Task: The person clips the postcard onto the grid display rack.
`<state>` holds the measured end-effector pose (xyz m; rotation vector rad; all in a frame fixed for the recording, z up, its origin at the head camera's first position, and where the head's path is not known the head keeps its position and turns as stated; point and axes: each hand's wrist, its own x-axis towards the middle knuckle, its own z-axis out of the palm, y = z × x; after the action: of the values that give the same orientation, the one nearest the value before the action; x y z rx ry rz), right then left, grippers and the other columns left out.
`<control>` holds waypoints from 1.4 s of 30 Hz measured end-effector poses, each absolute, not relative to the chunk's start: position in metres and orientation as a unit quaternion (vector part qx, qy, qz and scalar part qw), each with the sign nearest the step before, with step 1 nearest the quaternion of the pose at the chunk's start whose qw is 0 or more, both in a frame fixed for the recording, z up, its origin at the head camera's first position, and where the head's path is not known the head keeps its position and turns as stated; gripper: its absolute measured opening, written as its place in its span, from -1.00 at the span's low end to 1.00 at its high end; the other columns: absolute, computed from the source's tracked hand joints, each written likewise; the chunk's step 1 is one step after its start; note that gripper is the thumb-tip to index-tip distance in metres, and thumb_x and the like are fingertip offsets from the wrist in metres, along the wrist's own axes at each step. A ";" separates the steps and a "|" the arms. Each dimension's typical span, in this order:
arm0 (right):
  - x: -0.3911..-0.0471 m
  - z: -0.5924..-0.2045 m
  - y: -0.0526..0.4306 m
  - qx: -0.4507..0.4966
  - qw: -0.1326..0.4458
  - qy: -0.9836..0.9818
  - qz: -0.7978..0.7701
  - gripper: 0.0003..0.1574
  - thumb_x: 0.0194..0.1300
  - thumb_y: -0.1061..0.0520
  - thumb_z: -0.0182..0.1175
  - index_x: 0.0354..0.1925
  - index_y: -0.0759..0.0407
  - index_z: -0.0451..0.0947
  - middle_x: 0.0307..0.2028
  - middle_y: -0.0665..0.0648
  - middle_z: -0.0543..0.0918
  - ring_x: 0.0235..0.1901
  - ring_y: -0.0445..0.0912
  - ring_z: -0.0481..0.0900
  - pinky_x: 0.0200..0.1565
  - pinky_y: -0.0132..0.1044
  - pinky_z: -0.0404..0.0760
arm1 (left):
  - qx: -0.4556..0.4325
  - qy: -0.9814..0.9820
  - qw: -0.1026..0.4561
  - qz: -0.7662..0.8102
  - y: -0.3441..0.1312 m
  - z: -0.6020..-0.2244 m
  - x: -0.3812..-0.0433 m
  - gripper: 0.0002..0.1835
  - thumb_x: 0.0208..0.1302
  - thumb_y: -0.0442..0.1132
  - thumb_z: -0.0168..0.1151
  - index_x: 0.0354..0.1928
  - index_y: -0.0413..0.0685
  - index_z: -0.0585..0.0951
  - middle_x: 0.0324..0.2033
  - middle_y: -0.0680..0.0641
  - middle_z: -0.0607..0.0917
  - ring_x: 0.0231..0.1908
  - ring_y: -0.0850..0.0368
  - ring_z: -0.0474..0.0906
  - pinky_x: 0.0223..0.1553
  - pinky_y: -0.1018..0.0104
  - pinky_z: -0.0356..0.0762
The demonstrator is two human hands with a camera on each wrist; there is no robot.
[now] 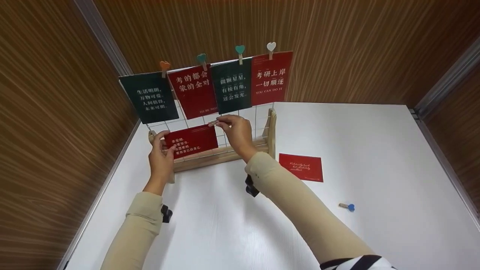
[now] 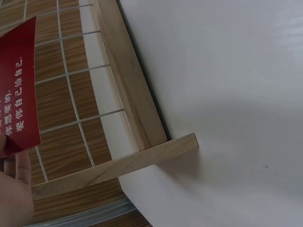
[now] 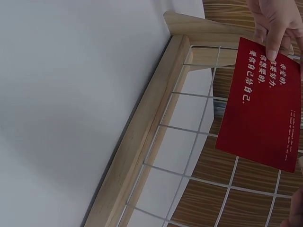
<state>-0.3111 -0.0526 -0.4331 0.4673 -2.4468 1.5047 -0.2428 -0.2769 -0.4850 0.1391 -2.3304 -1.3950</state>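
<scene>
My left hand [image 1: 160, 159] grips the left edge of a red card [image 1: 197, 139] with white writing, its thumb across the front, as the right wrist view also shows. The card is held before the lower part of a wire grid [image 2: 66, 71] on a wooden stand [image 1: 210, 157]. At the card's upper right corner, my right hand [image 1: 239, 134] pinches a small wooden clothespin [image 1: 213, 123] between thumb and fingers. Whether the clothespin bites both card and wire cannot be made out. Only some fingertips [image 3: 296, 210] of this hand show in the right wrist view.
Along the grid's top hang green cards [image 1: 152, 99] and red cards [image 1: 272, 80], each under a heart clothespin, such as the orange one [image 1: 164, 67]. Right of the stand, another red card [image 1: 301, 167] and a blue-heart clothespin [image 1: 347, 206] lie on the white table [image 1: 375, 157]. Wood-grain panels [image 1: 337, 48] stand behind.
</scene>
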 end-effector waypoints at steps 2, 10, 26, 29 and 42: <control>-0.311 -0.433 -0.055 0.156 0.122 -0.839 0.507 -0.78 0.23 0.14 0.28 -0.15 0.15 0.72 -0.24 0.00 0.72 -0.21 -0.23 0.63 -0.12 -0.39 0.53 | 0.050 -0.840 0.219 -0.493 -0.275 -0.485 -0.243 -0.45 0.32 -0.46 0.12 0.28 0.09 0.28 -0.06 -0.17 0.48 -0.07 0.05 0.39 -0.02 0.17 0.50; -0.311 -0.430 -0.063 0.140 0.127 -0.852 0.489 -0.79 0.25 0.13 0.26 -0.16 0.12 0.73 -0.23 0.00 0.72 -0.19 -0.22 0.63 -0.13 -0.37 0.54 | 0.060 -0.842 0.235 -0.482 -0.272 -0.485 -0.243 -0.46 0.33 -0.45 0.10 0.28 0.11 0.26 -0.04 -0.18 0.47 -0.06 0.03 0.39 0.00 0.14 0.50; -0.314 -0.428 -0.071 0.149 0.104 -0.865 0.467 -0.81 0.28 0.16 0.23 -0.17 0.13 0.72 -0.30 -0.04 0.73 -0.22 -0.24 0.62 -0.17 -0.40 0.53 | 0.063 -0.837 0.248 -0.483 -0.270 -0.486 -0.245 -0.47 0.32 -0.48 0.11 0.24 0.11 0.29 -0.12 -0.19 0.44 -0.10 0.03 0.39 -0.07 0.13 0.53; -0.314 -0.427 -0.071 0.149 0.097 -0.864 0.472 -0.81 0.28 0.16 0.23 -0.16 0.13 0.72 -0.30 -0.04 0.73 -0.24 -0.24 0.62 -0.20 -0.40 0.53 | 0.063 -0.836 0.247 -0.486 -0.269 -0.486 -0.245 -0.47 0.32 -0.48 0.11 0.24 0.10 0.28 -0.11 -0.19 0.45 -0.09 0.03 0.38 -0.07 0.12 0.53; -0.314 -0.433 -0.069 0.202 0.121 -0.881 0.409 -0.71 0.34 0.20 0.17 0.00 0.08 0.66 -0.16 -0.04 0.71 -0.11 -0.21 0.61 -0.10 -0.39 0.53 | 0.076 -0.842 0.254 -0.470 -0.269 -0.486 -0.245 -0.41 0.32 -0.45 0.13 0.32 0.10 0.27 -0.06 -0.18 0.46 -0.06 0.04 0.40 0.00 0.16 0.52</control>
<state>-0.3141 -0.0692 -0.4331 0.5900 -2.5740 1.1952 -0.2454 -0.2686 -0.4858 0.2072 -2.2876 -1.2786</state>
